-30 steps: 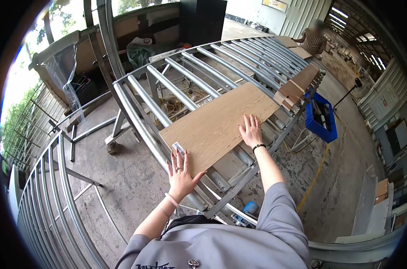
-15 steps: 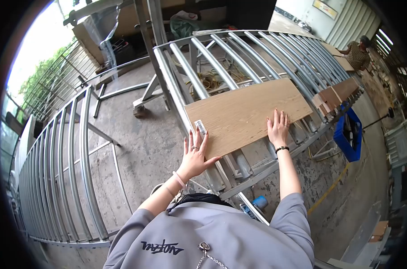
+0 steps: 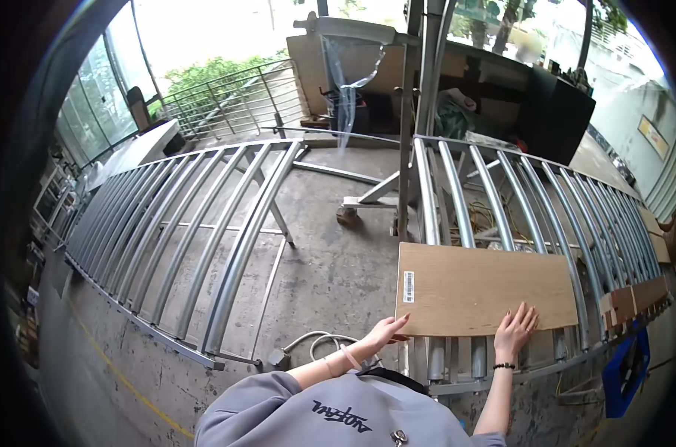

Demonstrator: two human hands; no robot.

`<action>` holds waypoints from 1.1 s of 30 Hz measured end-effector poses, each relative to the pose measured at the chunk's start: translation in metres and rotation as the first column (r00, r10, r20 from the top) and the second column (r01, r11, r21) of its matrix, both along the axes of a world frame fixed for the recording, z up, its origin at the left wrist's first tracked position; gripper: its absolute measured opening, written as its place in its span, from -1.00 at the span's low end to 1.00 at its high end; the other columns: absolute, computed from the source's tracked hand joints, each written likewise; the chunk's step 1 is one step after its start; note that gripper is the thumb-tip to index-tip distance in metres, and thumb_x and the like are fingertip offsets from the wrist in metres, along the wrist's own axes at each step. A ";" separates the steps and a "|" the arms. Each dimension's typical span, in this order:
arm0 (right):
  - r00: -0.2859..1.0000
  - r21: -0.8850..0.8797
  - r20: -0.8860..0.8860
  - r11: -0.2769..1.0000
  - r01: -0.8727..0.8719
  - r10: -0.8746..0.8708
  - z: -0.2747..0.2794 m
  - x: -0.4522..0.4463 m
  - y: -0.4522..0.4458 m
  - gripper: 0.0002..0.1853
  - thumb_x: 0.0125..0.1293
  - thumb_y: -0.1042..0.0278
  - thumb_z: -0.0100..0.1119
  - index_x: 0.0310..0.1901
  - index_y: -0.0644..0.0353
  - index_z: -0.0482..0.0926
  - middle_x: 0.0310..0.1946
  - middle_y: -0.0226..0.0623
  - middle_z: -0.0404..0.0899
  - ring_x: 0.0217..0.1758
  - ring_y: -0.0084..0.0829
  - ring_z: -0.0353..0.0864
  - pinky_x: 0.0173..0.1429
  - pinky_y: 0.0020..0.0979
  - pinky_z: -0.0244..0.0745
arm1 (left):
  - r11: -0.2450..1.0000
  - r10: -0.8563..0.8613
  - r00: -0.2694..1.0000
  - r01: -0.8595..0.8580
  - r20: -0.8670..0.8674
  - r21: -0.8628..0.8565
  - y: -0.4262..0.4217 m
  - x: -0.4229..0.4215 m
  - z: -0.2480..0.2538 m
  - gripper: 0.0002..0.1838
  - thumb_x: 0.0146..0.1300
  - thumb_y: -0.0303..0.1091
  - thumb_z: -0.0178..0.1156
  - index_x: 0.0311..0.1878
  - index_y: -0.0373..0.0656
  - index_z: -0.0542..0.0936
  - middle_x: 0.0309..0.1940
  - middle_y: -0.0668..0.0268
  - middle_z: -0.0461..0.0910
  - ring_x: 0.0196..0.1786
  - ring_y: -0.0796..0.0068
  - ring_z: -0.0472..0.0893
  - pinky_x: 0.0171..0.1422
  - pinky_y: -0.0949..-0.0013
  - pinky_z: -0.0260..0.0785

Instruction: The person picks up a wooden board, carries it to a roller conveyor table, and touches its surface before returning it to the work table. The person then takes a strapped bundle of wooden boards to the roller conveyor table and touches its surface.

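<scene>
Head | right hand (image 3: 514,334) splayed on wood-grained rectangular board (image 3: 468,290) | left hand (image 3: 383,334) grip unclear

Board (image 3: 485,289) on the right roller conveyor (image 3: 502,212) — barcode label (image 3: 409,287) leftmost.

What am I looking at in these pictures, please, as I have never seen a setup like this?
There is no robot here: a person works with two bare hands. Every picture comes from one camera on the person's head, looking forward and down. On the roller table at the right lies a flat board with a white label. The right hand rests on the board near its front edge; the left hand is at its near left corner. Neither grips anything that I can make out. Farther right lies a wood bundle. A second roller table stands across the gap.
</scene>
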State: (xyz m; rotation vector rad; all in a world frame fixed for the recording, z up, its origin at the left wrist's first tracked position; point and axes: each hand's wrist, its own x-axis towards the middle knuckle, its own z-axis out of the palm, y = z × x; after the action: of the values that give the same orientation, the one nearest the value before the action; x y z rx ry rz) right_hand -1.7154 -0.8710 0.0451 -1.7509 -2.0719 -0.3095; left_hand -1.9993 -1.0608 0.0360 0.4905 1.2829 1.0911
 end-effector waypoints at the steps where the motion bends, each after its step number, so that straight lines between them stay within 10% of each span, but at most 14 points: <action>1: 1.000 0.013 -0.016 1.000 -0.023 0.024 0.002 -0.006 -0.006 -0.45 0.36 0.13 -0.10 0.31 0.22 0.25 0.34 0.12 0.13 0.41 0.13 0.04 0.47 0.04 -0.10 | 0.996 0.083 0.996 -0.082 0.025 -0.032 -0.002 0.000 0.004 -0.28 0.28 0.21 0.06 0.22 -0.27 0.34 0.00 0.19 0.55 -0.03 0.35 0.62 0.12 0.34 0.42; 15: 1.000 -0.028 0.003 0.999 0.016 -0.016 0.013 -0.078 -0.061 -0.41 0.36 0.06 -0.12 0.34 0.22 0.21 0.34 0.14 0.13 0.41 0.13 0.05 0.44 0.04 -0.05 | 0.845 0.532 0.837 -0.515 0.128 -0.147 -0.058 -0.022 0.005 -0.43 0.21 0.10 0.22 0.05 -0.20 0.46 -0.17 0.15 0.64 -0.14 0.33 0.68 -0.11 0.38 0.53; 27: 0.998 -0.118 -0.064 0.993 -0.026 0.018 0.031 -0.111 -0.097 -0.34 0.33 0.05 -0.05 0.39 0.17 0.13 0.31 0.22 0.15 0.38 0.09 0.12 0.41 0.02 -0.01 | 0.826 0.558 0.830 -0.556 0.009 0.097 -0.092 -0.058 -0.002 -0.57 0.23 -0.05 0.26 -0.16 -0.29 0.52 -0.29 0.13 0.66 -0.26 0.36 0.69 -0.16 0.44 0.53; 30: 0.878 0.073 -0.401 0.965 -0.253 0.261 0.017 -0.103 -0.103 -0.38 0.31 0.10 0.03 0.32 0.25 0.21 0.27 0.25 0.20 0.31 0.06 0.24 0.37 -0.09 0.13 | 0.827 0.548 0.835 -0.549 0.046 0.119 -0.102 -0.074 -0.001 -0.61 0.23 -0.08 0.27 -0.18 -0.28 0.53 -0.30 0.15 0.66 -0.27 0.35 0.69 -0.16 0.44 0.53; 33: 0.764 -0.043 -0.635 0.982 -0.182 0.114 0.033 -0.099 -0.133 -0.46 0.32 0.12 0.06 0.24 0.25 0.30 0.22 0.17 0.28 0.26 -0.04 0.32 0.31 -0.16 0.23 | 0.823 0.550 0.833 -0.553 0.058 0.133 -0.114 -0.091 -0.007 -0.63 0.24 -0.11 0.26 -0.19 -0.29 0.54 -0.31 0.16 0.66 -0.28 0.36 0.69 -0.15 0.44 0.53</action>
State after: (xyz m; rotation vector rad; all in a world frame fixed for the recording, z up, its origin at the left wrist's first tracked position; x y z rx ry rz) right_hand -1.8144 -1.0043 0.0778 -1.4502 -1.7162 0.4015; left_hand -2.0905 -1.1749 0.0291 0.2093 1.3747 1.6820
